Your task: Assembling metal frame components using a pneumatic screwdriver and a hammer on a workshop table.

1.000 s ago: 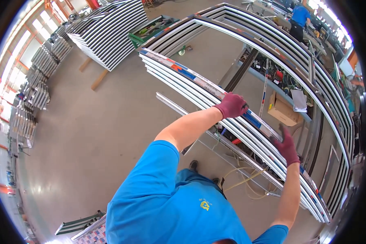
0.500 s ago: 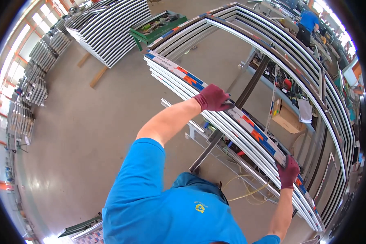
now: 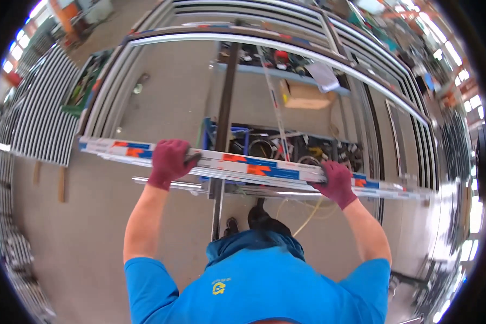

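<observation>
A stack of large rectangular metal window frames [image 3: 275, 171] lies before me, its near rail wrapped in white, blue and orange film. Around that rail, left of the middle, my left hand [image 3: 170, 162] is closed in a maroon glove with dark fingertips. Toward the right end, my right hand [image 3: 337, 182], gloved alike, is closed on the same rail. Both forearms reach forward, well apart. Several similar frames are layered beneath, and the far rail [image 3: 243, 38] curves across the top of the view.
Through the frame opening show a tool-filled lower shelf [image 3: 264, 148], a cardboard box [image 3: 305, 96] and a dark crossbar [image 3: 228, 97]. At left stand a stack of striped frames [image 3: 43, 108] and a green tool tray [image 3: 89, 81]. A yellowish hose [image 3: 308, 217] lies near my feet.
The view has swung round to the right, so the near rail now runs nearly level across it. Both hands are still closed on the rail, and my body now faces it squarely.
</observation>
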`<state>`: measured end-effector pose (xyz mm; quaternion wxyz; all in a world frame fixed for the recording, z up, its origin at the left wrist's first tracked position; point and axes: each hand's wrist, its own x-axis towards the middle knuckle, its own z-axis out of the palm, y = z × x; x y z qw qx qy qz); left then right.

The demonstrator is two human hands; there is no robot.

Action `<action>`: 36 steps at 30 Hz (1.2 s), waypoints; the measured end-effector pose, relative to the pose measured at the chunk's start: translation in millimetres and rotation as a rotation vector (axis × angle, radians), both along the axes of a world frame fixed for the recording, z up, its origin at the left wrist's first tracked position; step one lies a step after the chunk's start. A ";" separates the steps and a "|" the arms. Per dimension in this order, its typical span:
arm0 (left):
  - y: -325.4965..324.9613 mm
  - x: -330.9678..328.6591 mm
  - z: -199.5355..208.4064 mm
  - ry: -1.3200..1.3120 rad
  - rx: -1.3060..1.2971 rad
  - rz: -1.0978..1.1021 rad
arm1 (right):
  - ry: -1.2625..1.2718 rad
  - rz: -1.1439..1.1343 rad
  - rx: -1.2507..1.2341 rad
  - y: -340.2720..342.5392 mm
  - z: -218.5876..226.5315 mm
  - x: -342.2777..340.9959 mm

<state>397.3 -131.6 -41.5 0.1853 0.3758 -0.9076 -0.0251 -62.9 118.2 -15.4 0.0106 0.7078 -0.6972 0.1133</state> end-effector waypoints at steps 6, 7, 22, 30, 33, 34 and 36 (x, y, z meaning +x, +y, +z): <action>-8.5 -10.1 10.1 -0.021 0.021 -0.031 | -0.565 0.046 0.575 -38.0 39.8 -66.8; -11.5 -10.2 11.6 -0.043 0.045 -0.037 | -0.872 0.048 0.803 -53.7 29.8 -92.5; -22.9 -25.4 5.6 -0.074 0.075 -0.068 | -0.316 -0.427 0.799 -200.9 -456.4 -161.7; -12.7 -14.8 10.9 -0.140 0.124 0.001 | -0.709 -0.857 0.509 -206.8 -430.4 -151.5; -13.8 -14.1 12.4 -0.162 0.149 -0.011 | -0.774 -0.839 0.337 -166.4 -366.9 -177.7; -13.5 -14.9 21.3 -0.229 0.176 -0.007 | -0.788 -0.766 0.257 -151.2 -331.8 -183.8; -17.7 -30.7 37.0 -0.231 0.296 0.062 | -0.698 -0.691 0.237 -118.0 -263.6 -218.9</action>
